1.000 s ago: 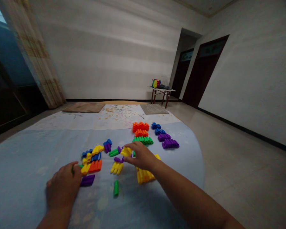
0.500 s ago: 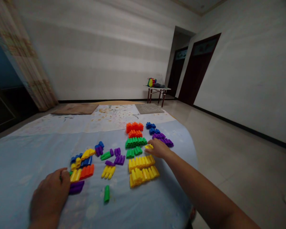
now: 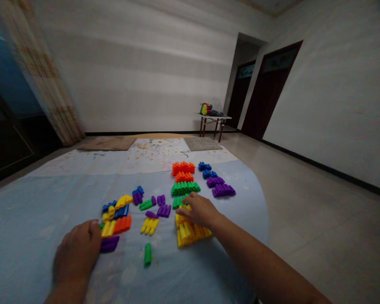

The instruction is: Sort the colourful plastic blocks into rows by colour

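My right hand [image 3: 200, 209] is over the yellow blocks [image 3: 190, 234], its thumb and fingers pinching a yellow plastic block [image 3: 186, 207]. It hides part of the yellow rows and the near green row. Beyond it stand green blocks [image 3: 185, 188] and orange blocks [image 3: 183, 168] in rows. At the left my left hand [image 3: 79, 249] rests palm down on the cloth beside a dark purple block [image 3: 109, 244], close to a mixed pile of yellow, blue and orange blocks [image 3: 123, 224]. Its fingers curl under and are mostly hidden.
Purple blocks [image 3: 223, 190] and blue blocks [image 3: 204, 166] lie right of the rows. Between the hands are a green block [image 3: 147, 254], yellow blocks [image 3: 150, 226] and small purple blocks [image 3: 164, 210]. The tablecloth [image 3: 126, 274] ends in a rounded edge at right.
My right hand has moved nearer and left, from beside the purple blocks to over the yellow rows, with the yellow block. The view has shifted slightly; my left hand stays by the pile.
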A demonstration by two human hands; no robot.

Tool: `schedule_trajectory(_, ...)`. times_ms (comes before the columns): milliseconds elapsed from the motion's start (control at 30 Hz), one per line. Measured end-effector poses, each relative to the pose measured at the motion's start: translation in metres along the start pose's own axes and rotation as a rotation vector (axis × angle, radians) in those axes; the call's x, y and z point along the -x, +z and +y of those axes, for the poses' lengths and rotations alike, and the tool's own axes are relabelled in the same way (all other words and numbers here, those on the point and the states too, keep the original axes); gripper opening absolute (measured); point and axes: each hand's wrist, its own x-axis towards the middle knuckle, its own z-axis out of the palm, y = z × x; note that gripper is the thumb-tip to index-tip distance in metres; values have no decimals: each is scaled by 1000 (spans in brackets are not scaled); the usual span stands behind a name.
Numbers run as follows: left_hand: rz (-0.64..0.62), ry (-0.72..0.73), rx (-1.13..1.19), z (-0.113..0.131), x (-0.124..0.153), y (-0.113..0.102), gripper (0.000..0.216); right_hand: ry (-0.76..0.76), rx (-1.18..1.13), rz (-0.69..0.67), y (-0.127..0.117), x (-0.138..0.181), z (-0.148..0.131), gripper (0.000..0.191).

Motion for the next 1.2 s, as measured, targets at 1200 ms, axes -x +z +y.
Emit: schedule_trajectory(1200,39,13,73,1,2,-3,54,-177,-122,-132,1,-13,8,31)
